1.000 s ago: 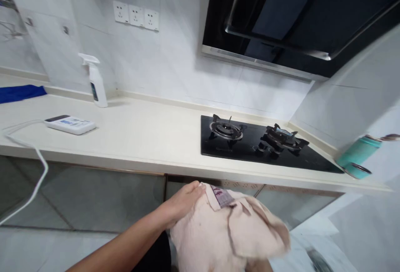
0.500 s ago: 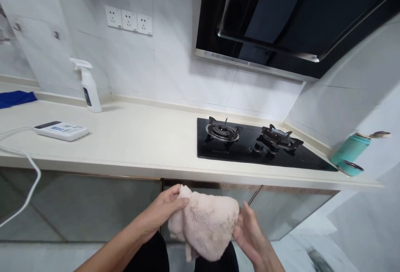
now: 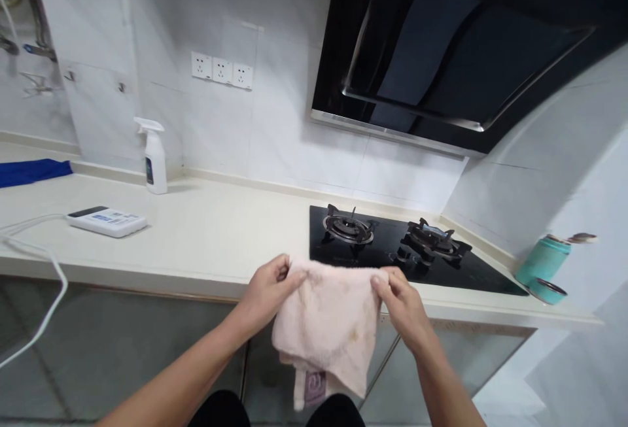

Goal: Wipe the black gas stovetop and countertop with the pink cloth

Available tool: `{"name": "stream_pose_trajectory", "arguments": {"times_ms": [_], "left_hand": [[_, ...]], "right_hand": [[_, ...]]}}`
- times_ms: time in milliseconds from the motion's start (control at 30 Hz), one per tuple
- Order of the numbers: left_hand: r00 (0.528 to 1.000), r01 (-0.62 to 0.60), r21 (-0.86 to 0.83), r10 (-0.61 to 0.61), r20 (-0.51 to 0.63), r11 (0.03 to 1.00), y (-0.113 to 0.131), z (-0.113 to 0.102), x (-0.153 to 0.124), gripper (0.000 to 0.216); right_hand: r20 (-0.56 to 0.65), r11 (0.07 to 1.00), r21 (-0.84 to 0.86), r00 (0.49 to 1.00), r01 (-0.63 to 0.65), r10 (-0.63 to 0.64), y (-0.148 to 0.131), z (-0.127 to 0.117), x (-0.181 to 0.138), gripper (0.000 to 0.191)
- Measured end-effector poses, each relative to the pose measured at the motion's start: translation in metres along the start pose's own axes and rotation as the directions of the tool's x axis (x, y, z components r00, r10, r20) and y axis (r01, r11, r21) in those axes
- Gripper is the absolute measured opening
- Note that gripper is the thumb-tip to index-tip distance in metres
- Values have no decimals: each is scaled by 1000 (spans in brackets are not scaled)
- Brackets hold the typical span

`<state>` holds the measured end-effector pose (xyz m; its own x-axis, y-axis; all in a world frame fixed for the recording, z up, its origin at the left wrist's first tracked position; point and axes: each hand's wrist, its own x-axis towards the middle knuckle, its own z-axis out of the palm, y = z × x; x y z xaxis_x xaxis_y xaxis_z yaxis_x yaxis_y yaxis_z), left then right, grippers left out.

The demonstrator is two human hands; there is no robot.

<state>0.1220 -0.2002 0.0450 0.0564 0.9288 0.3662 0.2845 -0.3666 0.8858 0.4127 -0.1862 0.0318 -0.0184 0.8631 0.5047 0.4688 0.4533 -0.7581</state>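
Note:
A pale pink cloth (image 3: 328,322) with faint stains and a small label at its bottom hangs in front of the counter's front edge. My left hand (image 3: 267,286) pinches its top left corner and my right hand (image 3: 400,299) pinches its top right corner, so the cloth is stretched between them. Just behind the hands lies a black two-burner gas hob (image 3: 392,250) set in the cream counter (image 3: 206,237).
A black range hood (image 3: 441,54) hangs over the hob. On the counter stand a white spray bottle (image 3: 154,155), a white flat device (image 3: 106,221) with a cable, a blue cloth (image 3: 29,170) at far left and a teal flask (image 3: 542,260) at right. Cabinet doors lie below.
The cloth was bunched low between my hands; now both hands have risen and spread it out by its top corners. The view has tilted upward.

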Motion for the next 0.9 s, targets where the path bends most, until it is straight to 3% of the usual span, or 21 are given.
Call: {"name": "stream_pose_trajectory", "arguments": {"times_ms": [133,267,333,400,467,567,733,833,900], "left_hand": [[992,36,264,-3,-124,964,-1,-1,61,27],[970,59,395,40,-239,917,-16,5,71,57],[985,8,536,84,-148,844,-22,15,62,66],[997,-80,662,69,43,745,-24,33,54,66],[977,-159,696,10,213,700,-23,58,50,75],[927,-247,678,-34,373,693,-21,102,54,96],[895,-353,702,4,446,618,-19,161,66,96],[872,-417,681,55,486,602,-21,167,66,88],[864,-456,654,126,487,604,-27,156,60,79]], "right_hand": [[-117,979,-204,993,1,-25,9,12,69,44],[-181,965,-262,983,-14,-35,41,18,87,39],[-128,953,-300,989,32,-74,62,14,79,37],[-27,913,-395,993,98,-118,86,6,71,36],[47,839,-522,987,154,-152,109,-3,67,39],[64,745,-645,984,169,-168,140,-14,69,44],[95,744,-655,991,133,-93,176,-17,73,52],[105,764,-628,989,147,-104,188,-19,73,56],[115,753,-636,986,167,-121,192,-22,72,57]]}}
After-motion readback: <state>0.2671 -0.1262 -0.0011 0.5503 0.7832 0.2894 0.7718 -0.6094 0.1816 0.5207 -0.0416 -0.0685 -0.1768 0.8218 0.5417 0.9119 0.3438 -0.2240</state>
